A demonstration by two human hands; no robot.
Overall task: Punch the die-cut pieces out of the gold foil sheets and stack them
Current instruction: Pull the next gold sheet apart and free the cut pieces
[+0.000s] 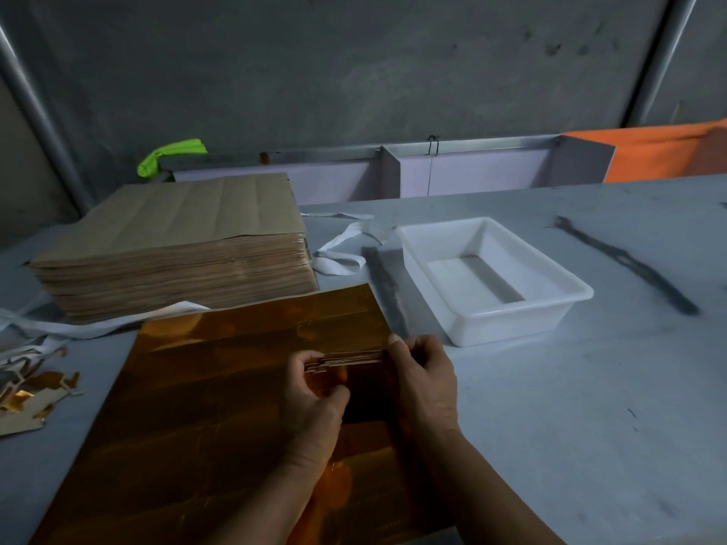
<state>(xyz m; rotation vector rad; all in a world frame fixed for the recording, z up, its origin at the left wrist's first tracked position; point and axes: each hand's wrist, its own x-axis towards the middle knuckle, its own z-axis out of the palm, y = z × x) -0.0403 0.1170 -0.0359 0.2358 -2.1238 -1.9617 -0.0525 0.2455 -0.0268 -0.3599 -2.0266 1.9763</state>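
**A:** What are the hands doing?

**B:** Both are gripping a thin stack of punched pieces [346,359] above the gold foil sheet [220,387], close to the sheet's far right corner. The left hand [314,403] is pinching the stack's left end, with the fingers curled on top and the thumb underneath. The right hand [425,379] is clasping the right end, with its fingers wrapped over it.

**A:** How is the stack sitting?

**B:** It is lying roughly level, with its brown edges facing the camera. I cannot tell whether it is touching the sheet below.

**A:** And the sheet itself?

**B:** It is lying flat on the grey table [590,426], shiny side up. Both forearms are crossing over its near right part.

**A:** What is lying around the sheet?

**B:** A tall pile of sheets [177,269] topped with brown cardboard is sitting just beyond the sheet's far left edge. A white plastic tray [511,320] is standing to the right of the sheet's far corner, a little apart from it. White paper strips [342,249] are curling beyond that same corner, between the pile and the tray. Gold and white offcuts [35,395] are lying to the left of the sheet, near its left edge.

**A:** Anything farther out?

**B:** A dark smear [625,265] is running across the table well to the right of the sheet, past the tray.
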